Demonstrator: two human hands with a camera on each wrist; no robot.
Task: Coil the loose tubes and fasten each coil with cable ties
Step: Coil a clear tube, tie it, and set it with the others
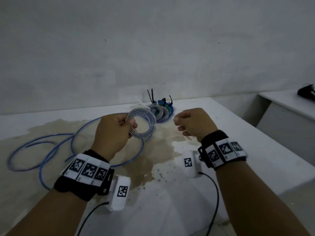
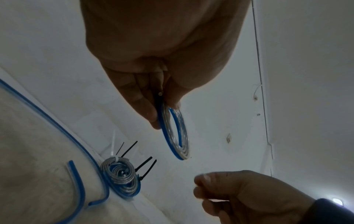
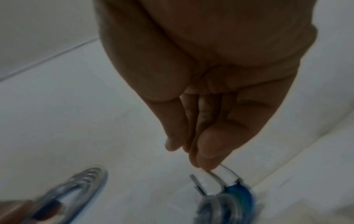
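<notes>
A white desk (image 1: 238,133) fills the lower half of the head view, its top marked by a broad tan stain (image 1: 153,150) with dark specks at its near edge. Behind it rises a plain grey-white wall (image 1: 153,48), scuffed in places. To the right, apart from the desk, stands a second white table (image 1: 286,103) with a dark object (image 1: 306,90) on it. The light is dim and even.
</notes>
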